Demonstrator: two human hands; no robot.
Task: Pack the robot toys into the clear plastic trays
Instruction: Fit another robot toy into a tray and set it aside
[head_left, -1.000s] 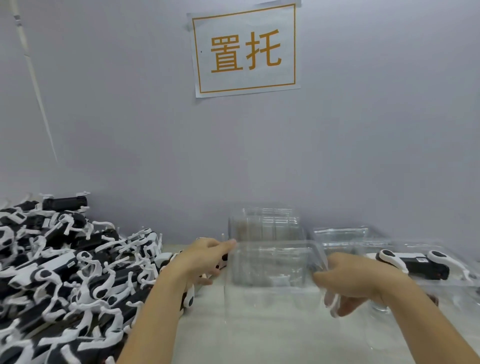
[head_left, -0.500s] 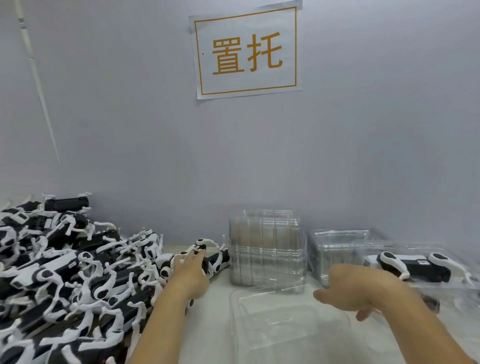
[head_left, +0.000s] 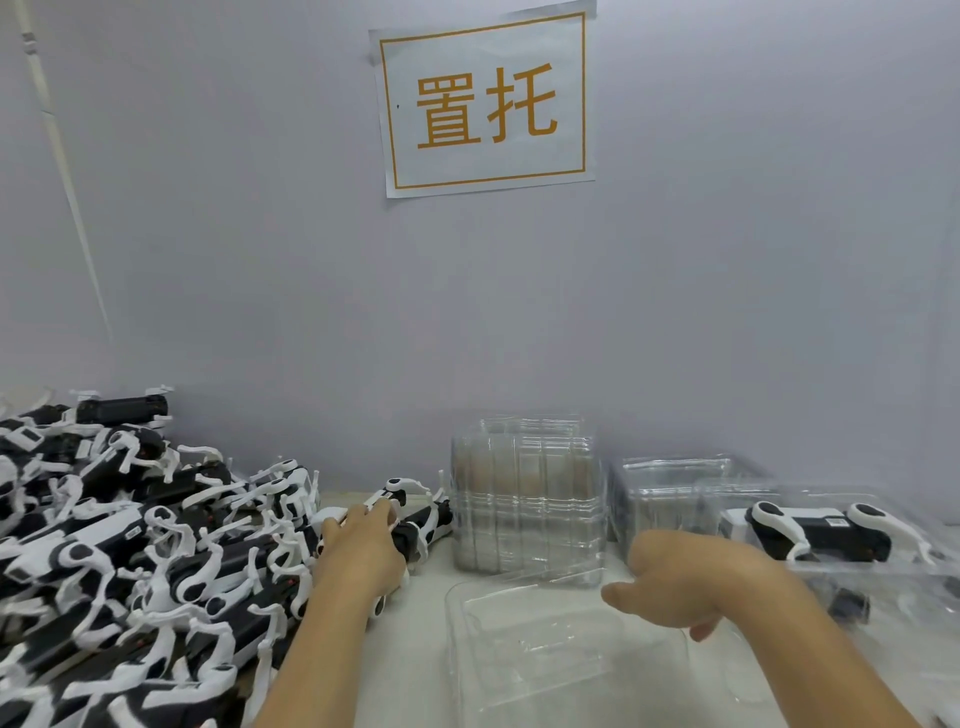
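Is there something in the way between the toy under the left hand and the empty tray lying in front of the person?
Nothing visible blocks it. The left hand rests on a robot toy at the pile's edge; the empty tray lies open just to its right, with bare table between. The tray stack stands behind.

The heap of robot toys (head_left: 119, 551) runs off the left and bottom edges, its full extent unseen. The left hand (head_left: 363, 545) covers the toy beneath it, so whether its fingers close on it cannot be told. The right hand (head_left: 675, 587) shows only its back; its fingertips are mostly hidden. Both forearms are cut by the bottom edge. The contents of the stacked clear trays (head_left: 527, 499) blur together.
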